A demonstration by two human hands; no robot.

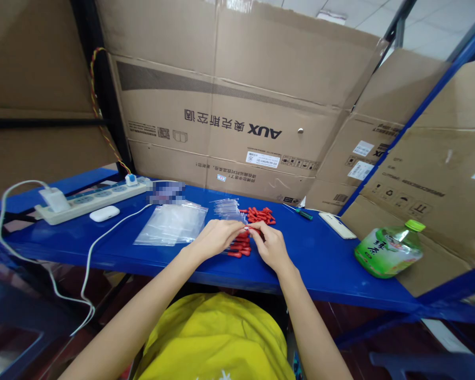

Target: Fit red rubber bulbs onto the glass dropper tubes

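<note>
My left hand (220,237) and my right hand (272,245) meet over the table, fingertips pinched together on a small red-handled piece (254,229). Its far end is hidden by my fingers. Just beneath them lies a row of red-handled pieces (242,248) with thin shafts, partly covered by my hands. Beyond my left hand is a bundle of thin clear rods (226,209). A heap of loose red handles (261,214) lies beyond my right hand.
Clear plastic bags (172,224) lie left on the blue table (309,253). Farther left are a white earphone case (104,213), cables and a power strip (98,199). At right are a green-handled screwdriver (303,214), a pale phone-like slab (337,225) and a large green-labelled bottle (390,250). Cardboard (237,79) walls the back.
</note>
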